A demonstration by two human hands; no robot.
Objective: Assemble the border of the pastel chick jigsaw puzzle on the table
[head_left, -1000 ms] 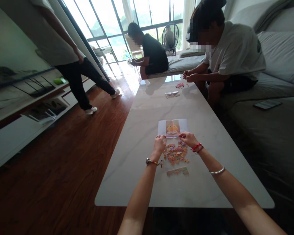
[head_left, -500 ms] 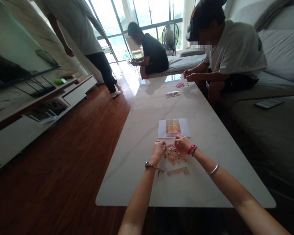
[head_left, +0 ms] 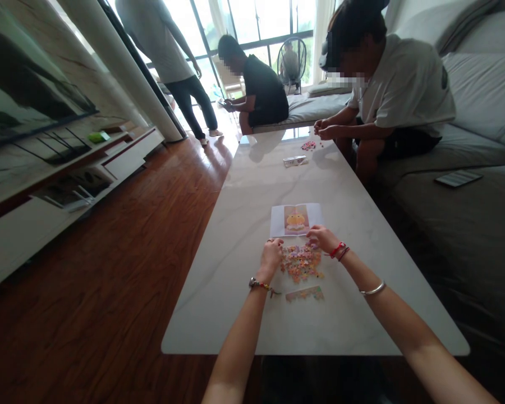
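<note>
A loose pile of small jigsaw pieces, mostly pink and orange, lies on the white marbled table. At the pile's left edge is my left hand, its fingers curled together; whatever they may hold is too small to make out. My right hand hovers at the upper right of the pile, thumb and fingers bent downward and apart, with nothing visible between them. Just beyond the pile lies a creased picture sheet showing a yellow figure. Nearer me sits a joined strip of puzzle with a jagged edge.
Farther down the table are a second puzzle strip and another pile of pieces. A person in a white shirt bends over them from the sofa. Another sits beyond; a third stands near the window. A phone rests on the sofa.
My right hand has moved right, from over the pile's top to its upper right edge, uncovering pieces. My left hand stays nearly in place. The standing person has walked toward the window.
</note>
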